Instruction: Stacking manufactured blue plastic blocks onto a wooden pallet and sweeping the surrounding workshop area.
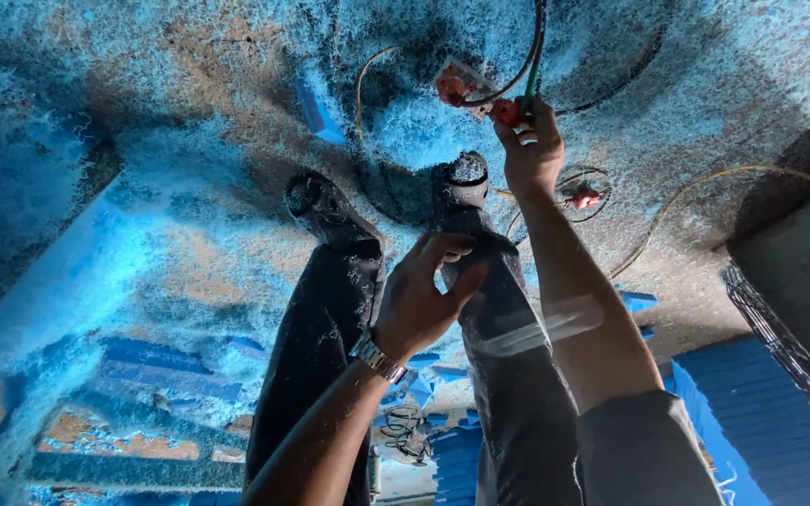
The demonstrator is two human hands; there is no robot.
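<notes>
Hands are shown apart: the right hand (532, 150) is clamped on an orange plug (506, 112) beside a socket strip (461, 84), while the left hand (424, 295) is held loosely curled, empty, above dark trousers (325, 319).

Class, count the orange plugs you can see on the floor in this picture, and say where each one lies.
3. One orange plug sits at the white socket block; one is in the right hand; one lies right of that wrist. Fluff may hide more.

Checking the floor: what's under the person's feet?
Blue shavings cover the floor around the shoes. What lies directly beneath the shoes is hidden.
</notes>
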